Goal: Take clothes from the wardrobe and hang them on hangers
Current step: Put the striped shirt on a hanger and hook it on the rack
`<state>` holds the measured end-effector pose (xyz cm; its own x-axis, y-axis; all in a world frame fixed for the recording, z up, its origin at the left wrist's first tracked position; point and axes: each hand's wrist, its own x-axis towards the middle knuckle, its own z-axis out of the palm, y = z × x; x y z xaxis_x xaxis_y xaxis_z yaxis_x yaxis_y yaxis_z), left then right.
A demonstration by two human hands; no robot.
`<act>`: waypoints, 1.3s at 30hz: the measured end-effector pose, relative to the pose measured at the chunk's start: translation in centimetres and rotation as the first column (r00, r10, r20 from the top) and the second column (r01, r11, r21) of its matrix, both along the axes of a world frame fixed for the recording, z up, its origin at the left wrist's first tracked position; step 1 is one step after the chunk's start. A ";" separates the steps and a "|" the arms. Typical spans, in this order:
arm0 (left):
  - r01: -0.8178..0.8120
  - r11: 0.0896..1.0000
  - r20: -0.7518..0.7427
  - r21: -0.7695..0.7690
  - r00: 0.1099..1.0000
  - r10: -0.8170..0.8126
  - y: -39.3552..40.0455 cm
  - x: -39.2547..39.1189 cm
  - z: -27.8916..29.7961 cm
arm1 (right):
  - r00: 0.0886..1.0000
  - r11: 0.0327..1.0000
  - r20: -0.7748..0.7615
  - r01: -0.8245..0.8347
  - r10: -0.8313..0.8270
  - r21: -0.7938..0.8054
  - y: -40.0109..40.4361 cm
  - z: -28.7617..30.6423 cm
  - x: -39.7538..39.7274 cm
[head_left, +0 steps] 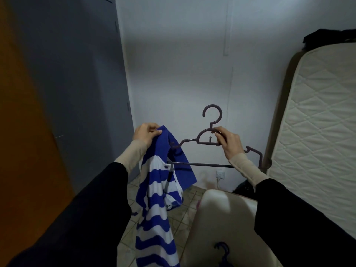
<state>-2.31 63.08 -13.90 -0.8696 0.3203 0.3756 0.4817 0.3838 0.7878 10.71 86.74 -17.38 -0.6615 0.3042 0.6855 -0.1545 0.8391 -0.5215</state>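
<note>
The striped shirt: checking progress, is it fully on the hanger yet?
Partly on. Only the hanger's one end sits inside the striped shirt's collar, held by the left hand; the other end is bare.

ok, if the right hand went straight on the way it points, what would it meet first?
Past the dark plastic hanger that the right hand grips, likely the pale bare wall; nothing else shows in between, though depth is unclear.
</note>
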 end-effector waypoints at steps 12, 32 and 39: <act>0.178 0.978 0.102 0.112 0.977 -0.189 0.3 2.6 0.3 | 0.987 0.986 0.123 0.090 -0.107 0.138 -4.0 -1.3 -1.3; 0.107 0.991 0.067 0.085 0.991 -0.113 2.0 3.9 -1.1 | 0.985 0.988 0.160 0.088 -0.067 -0.127 -5.7 -2.2 -1.5; 0.196 0.968 -0.014 -0.160 0.980 -0.200 2.6 4.3 -1.3 | 0.996 0.976 0.088 -0.005 0.024 -0.216 -5.5 -2.1 -1.4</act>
<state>2.03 65.70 -15.25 -0.7722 0.5421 0.3316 0.5829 0.3964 0.7093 9.27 81.26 -19.47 -0.7223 0.4286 0.5427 -0.1103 0.7033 -0.7023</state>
